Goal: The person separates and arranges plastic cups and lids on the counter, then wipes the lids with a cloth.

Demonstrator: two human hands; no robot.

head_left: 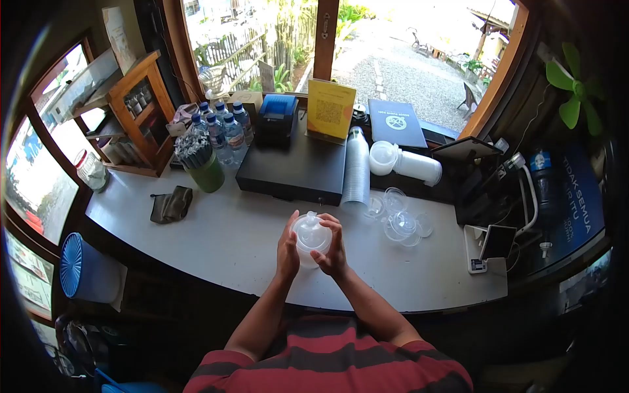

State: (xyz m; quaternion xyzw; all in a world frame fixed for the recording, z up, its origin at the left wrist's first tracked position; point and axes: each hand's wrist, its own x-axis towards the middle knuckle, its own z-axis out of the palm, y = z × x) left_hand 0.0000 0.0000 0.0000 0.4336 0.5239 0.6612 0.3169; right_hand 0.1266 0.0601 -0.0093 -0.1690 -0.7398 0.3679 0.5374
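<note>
Between both hands, just above the white counter (236,242), is a translucent plastic cup with a clear lid (310,232). My left hand (287,249) is wrapped round its left side. From the right, my right hand (335,247) grips the same cup, its fingers over the lid's edge and its thumb at the near rim. Several loose clear lids (401,226) lie to the right of my right hand. Beyond the hands, a long stack of clear plastic cups (356,170) lies on the counter, with a second stack of white tubs (419,168) beside it.
Behind the cup stands a black cash drawer (288,167) bearing a small printer (276,116) and a yellow QR sign (328,110). Several water bottles (234,134), a green holder of straws (204,171) and a dark pouch (171,204) are at left. A card reader (496,243) stands right.
</note>
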